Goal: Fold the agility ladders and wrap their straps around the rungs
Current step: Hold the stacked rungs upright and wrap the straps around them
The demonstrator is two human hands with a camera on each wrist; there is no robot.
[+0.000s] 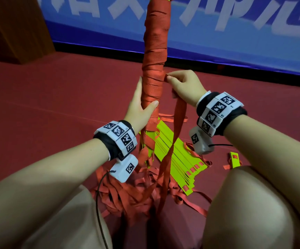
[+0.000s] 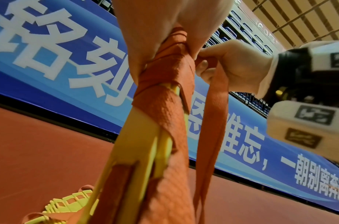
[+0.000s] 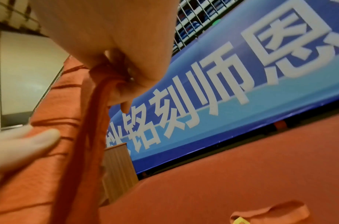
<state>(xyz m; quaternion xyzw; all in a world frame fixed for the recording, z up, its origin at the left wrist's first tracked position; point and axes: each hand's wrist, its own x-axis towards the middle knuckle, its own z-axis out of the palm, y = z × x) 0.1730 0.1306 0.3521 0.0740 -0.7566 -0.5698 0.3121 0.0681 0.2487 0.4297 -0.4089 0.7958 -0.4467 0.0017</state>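
A tall bundle of yellow rungs [image 1: 154, 60], bound almost all over in red-orange strap, stands upright in the middle of the head view. My left hand [image 1: 142, 103] grips its lower part, thumb in front and fingers behind. My right hand [image 1: 169, 79] pinches the loose strap [image 1: 178, 123] against the bundle's right side; the strap hangs from it to the floor. From the left wrist, the bundle [image 2: 165, 98] shows bare yellow rung ends below the wraps, and the right hand [image 2: 222, 63] holds the strap [image 2: 216, 109]. The right wrist view shows the strap [image 3: 92, 113] running from my curled fingers [image 3: 124, 84].
A second stack of yellow rungs [image 1: 174, 155] lies on the red floor behind a heap of loose straps [image 1: 127, 194]. One lone yellow rung [image 1: 234, 159] lies at the right. My knees frame the bottom. A blue banner [image 1: 217, 33] and a wooden panel [image 1: 10, 27] stand behind.
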